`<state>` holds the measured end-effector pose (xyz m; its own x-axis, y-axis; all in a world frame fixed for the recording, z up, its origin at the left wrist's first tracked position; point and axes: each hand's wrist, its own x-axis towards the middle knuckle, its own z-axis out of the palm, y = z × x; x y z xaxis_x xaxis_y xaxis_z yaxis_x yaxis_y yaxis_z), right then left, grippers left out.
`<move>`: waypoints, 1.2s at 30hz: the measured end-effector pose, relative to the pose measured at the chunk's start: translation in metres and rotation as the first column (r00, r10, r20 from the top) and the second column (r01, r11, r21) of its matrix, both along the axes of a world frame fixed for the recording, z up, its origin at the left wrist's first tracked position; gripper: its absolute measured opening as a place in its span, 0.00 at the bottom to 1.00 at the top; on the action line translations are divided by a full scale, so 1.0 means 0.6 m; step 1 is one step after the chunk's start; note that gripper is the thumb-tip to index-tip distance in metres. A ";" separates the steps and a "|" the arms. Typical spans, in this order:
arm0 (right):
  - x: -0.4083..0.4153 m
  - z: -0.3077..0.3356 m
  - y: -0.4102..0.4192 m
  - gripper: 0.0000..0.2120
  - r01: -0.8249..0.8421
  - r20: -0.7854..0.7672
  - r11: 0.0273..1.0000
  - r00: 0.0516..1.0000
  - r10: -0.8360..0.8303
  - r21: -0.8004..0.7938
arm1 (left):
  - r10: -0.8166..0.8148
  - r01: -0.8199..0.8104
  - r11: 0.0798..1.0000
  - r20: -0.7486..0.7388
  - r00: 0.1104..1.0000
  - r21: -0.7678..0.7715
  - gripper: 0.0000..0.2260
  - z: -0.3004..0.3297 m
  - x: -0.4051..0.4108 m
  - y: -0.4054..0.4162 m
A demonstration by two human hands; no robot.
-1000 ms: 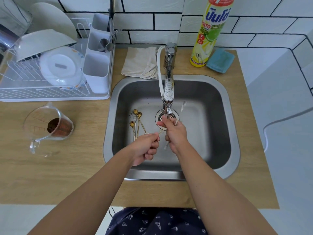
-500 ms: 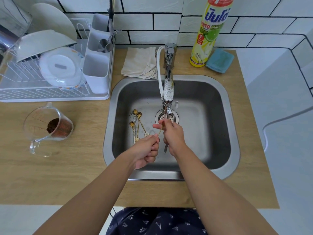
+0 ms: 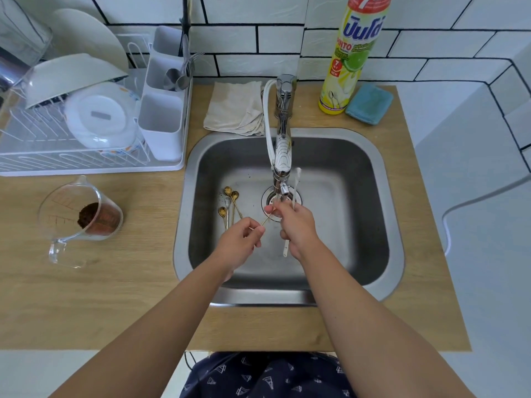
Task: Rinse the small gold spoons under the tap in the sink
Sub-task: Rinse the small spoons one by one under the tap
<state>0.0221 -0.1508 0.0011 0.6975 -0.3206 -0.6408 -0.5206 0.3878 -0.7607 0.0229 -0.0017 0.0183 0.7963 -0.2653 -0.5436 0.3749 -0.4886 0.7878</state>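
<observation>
Gold spoons (image 3: 230,205) are lying in a small bunch on the bottom of the steel sink (image 3: 287,294), left of the drain (image 3: 297,198), their bowls pointing away from the person. One more gold spoon (image 3: 266,219) is being held over the basin between both hands, its thin handle showing in the gap between them and its bowl end hidden by the right fingers. The left hand (image 3: 240,244) is pinching the near end of that handle with thumb and fingertips, the other fingers curling loosely into the palm. The right hand (image 3: 296,225) is closing around the far end just below the spout of the tap (image 3: 283,156), right over the drain. It is also gripping a thin white stick-like tool (image 3: 296,182), whose ends are sticking out above and below the fist; what the tool is cannot be told. Whether water is running cannot be told either.

On the wooden counter, a glass measuring jug (image 3: 80,219) with brown grounds is sitting left of the sink. A white dish rack (image 3: 94,165) is standing behind it, holding bowls and a cutlery caddy. Behind the sink, a folded beige cloth (image 3: 232,107), a yellow dish soap bottle (image 3: 350,58) and a blue sponge (image 3: 369,103) are resting near the tiled wall.
</observation>
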 end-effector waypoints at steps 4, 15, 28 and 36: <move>-0.005 -0.001 -0.046 0.12 0.199 0.033 0.980 0.979 -0.200 0.024 | 0.086 -0.110 0.979 -0.142 0.986 -0.171 0.06 -0.006 0.015 -0.002; -0.033 0.019 -0.138 0.08 0.356 0.069 0.932 0.930 -0.360 0.067 | 0.313 -0.427 0.823 -0.329 0.891 -0.373 0.10 -0.003 0.053 -0.127; -0.045 0.012 -0.110 0.10 0.298 0.077 0.953 0.950 -0.302 0.060 | 0.432 -0.605 0.694 -0.446 0.784 -0.391 0.11 -0.024 0.041 -0.114; -0.053 0.018 -0.108 0.07 0.290 0.103 0.954 0.950 -0.296 0.074 | 0.290 -0.451 0.838 -0.450 0.845 -0.306 0.10 -0.019 0.042 -0.114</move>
<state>-0.0098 -0.2155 0.0117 0.6467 -0.4869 -0.5871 -0.2903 0.5546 -0.7798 0.0483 -0.0700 0.0070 0.6355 -0.2420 -0.7332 0.7643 0.0625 0.6418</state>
